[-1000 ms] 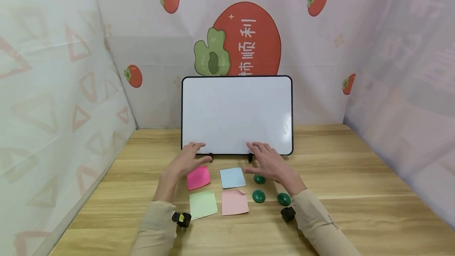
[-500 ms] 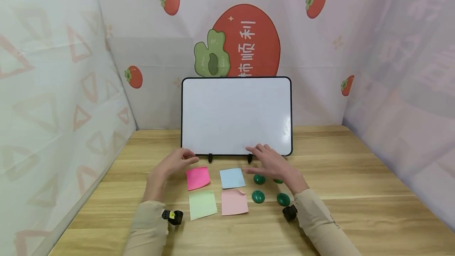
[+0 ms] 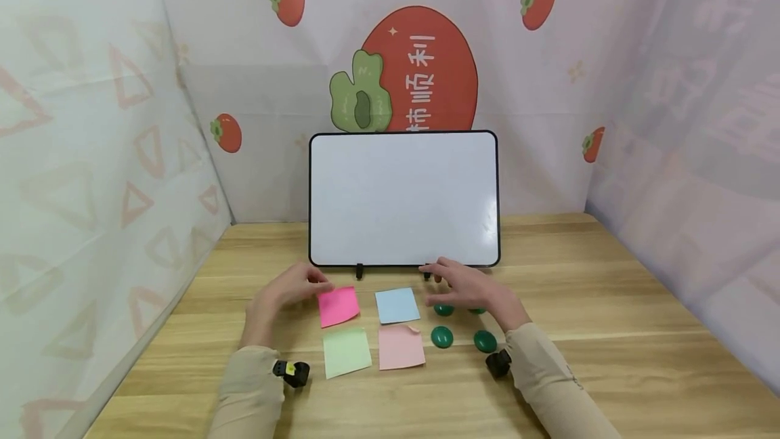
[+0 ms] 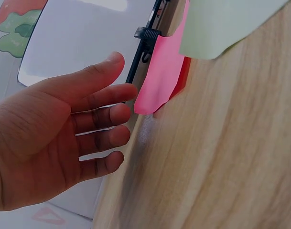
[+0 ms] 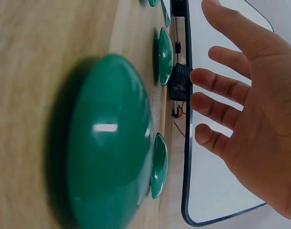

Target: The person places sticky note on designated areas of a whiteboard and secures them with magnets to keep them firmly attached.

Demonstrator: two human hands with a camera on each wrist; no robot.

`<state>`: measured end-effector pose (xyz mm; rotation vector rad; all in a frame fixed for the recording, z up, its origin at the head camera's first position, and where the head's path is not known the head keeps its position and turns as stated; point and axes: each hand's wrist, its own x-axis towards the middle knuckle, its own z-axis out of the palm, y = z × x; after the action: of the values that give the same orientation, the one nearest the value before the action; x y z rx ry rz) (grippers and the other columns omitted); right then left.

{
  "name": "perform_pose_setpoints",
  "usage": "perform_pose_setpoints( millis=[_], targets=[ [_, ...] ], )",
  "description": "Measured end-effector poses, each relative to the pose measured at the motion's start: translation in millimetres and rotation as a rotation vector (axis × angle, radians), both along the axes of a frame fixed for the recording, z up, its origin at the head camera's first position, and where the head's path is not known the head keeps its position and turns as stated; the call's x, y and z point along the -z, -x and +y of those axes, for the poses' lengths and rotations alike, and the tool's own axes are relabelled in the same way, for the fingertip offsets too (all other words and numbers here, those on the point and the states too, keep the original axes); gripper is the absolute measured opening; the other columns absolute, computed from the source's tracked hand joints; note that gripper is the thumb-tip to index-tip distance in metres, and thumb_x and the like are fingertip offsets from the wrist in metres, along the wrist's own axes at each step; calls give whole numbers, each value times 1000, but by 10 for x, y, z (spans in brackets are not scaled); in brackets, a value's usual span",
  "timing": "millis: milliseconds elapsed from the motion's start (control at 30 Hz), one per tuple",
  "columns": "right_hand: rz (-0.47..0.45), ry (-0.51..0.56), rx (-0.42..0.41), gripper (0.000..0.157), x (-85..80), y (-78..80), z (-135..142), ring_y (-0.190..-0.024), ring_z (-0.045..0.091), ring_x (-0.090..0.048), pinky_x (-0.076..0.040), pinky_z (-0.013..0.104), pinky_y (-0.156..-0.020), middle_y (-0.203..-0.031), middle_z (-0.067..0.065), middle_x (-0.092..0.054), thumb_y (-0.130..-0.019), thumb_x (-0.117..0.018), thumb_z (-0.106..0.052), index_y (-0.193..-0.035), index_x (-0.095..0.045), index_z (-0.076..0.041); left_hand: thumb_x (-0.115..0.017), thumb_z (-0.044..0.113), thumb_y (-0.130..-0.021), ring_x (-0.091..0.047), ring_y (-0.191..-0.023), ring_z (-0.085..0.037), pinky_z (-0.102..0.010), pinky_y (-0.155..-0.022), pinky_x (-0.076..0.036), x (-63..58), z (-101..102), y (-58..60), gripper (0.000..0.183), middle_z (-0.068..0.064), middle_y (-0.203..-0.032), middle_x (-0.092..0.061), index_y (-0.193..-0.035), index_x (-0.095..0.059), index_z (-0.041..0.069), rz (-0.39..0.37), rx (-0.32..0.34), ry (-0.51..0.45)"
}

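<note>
Left hand [image 3: 289, 288] drawn back and lowered since the earliest frame: its fingers, then over the bright pink note [image 3: 338, 307] and in front of the whiteboard [image 3: 402, 198], now lie at that note's far left corner. Right hand [image 3: 470, 287] slightly lower than before; notes and domed green discs [image 3: 442, 337] unmoved on the worktop [image 3: 548, 276]. The change suggests that work on the bright pink note has reached close approach, with no hold taken.

Left hand, pose: palm sideways in the left wrist view, thumb extended, fingers loosely bent with gaps between them, gripping nothing. The index fingertip is just beside the note's corner; whether they touch cannot be told from the head view. The note lies leftmost in the far row, beside the blue note [image 3: 397, 305] and beyond the pale green note [image 3: 347, 352]; its edge stands off the wood.

Right hand, pose: fingers spread and slightly bent, holding nothing, over the far pair of discs, fingertips toward the black foot beneath the whiteboard. Nearest the wearer lies the pale pink note [image 3: 401, 347], one corner curled.
</note>
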<state>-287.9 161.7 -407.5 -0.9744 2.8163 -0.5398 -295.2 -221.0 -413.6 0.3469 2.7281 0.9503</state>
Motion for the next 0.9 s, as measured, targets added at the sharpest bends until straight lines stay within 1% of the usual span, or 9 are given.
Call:
perform_pose_setpoints(
  millis=[133,233,367,500,733,900],
  targets=[
    [-23,19,-17,65,-16,-10,19,-87,20,-52,-43,30,-71,-112,9,-56,-92,-69,-43,-145,-49,-10,-71,30,-92,-53,-68,-16,-29,-59,-44,12,-19,-3,22,-3,-83,-66,-100,-76,10,-25,0,-27],
    [-37,26,-26,62,-17,-6,43,-85,19,-51,-44,30,-71,-111,9,-56,-92,-70,-41,-143,-51,-11,-73,27,-90,-51,-64,-15,-28,-56,-41,24,-33,-8,19,-3,-79,-64,-98,-76,10,-33,7,-45],
    [-53,30,-37,58,-6,9,79,-82,14,-48,-43,28,-69,-107,7,-56,-92,-71,-38,-140,-54,-11,-75,25,-89,-52,-67,-14,-27,-57,-42,37,-53,-24,20,-3,-82,-63,-100,-75,8,-48,3,-48],
    [-75,43,-51,57,-9,12,105,-79,13,-47,-42,27,-68,-102,5,-56,-90,-73,-37,-138,-56,-11,-76,24,-87,-52,-68,-14,-26,-58,-43,50,-68,-34,22,-3,-85,-62,-101,-75,7,-51,-4,-41],
    [-99,43,-65,60,-6,31,144,-77,12,-46,-40,27,-67,-96,3,-56,-87,-76,-38,-138,-57,-12,-80,21,-84,-51,-64,-14,-27,-56,-41,80,-90,-24,20,0,-79,-64,-99,-75,9,-50,-4,-44],
    [-145,58,-67,59,20,58,175,-75,12,-46,-39,27,-66,-90,0,-56,-86,-77,-34,-138,-57,-12,-81,21,-82,-50,-63,-14,-28,-56,-41,97,-101,-10,19,1,-76,-64,-97,-76,9,-45,2,-45]
  ],
)
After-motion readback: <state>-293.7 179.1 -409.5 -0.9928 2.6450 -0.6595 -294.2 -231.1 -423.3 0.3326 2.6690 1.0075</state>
